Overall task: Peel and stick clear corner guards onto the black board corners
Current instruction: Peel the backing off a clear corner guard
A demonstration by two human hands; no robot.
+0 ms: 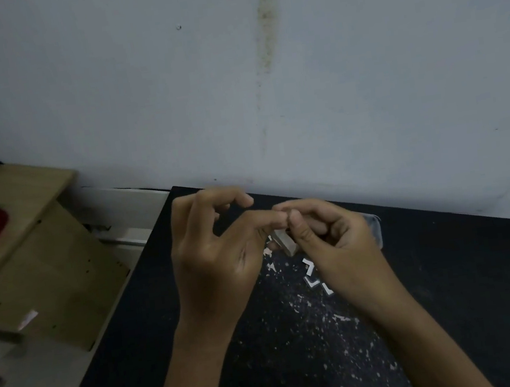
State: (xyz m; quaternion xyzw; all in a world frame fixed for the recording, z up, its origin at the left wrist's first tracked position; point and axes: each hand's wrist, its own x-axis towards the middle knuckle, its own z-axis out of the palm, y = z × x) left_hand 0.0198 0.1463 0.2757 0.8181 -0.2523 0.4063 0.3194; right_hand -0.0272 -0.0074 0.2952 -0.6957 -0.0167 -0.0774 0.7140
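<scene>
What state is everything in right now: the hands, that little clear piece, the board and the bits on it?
Left hand: pinching the corner guard.
Right hand: pinching it too.
Corner guard: held above the board, not stuck on.
Black board: lying flat, speckled with white scraps.
White backing pieces: loose on the board.

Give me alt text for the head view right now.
Two hands meet above a black board, the left hand and right hand together pinching a small clear corner guard. White paper scraps and flecks litter the board, which lies against a pale wall; a wooden cabinet stands at left.
</scene>
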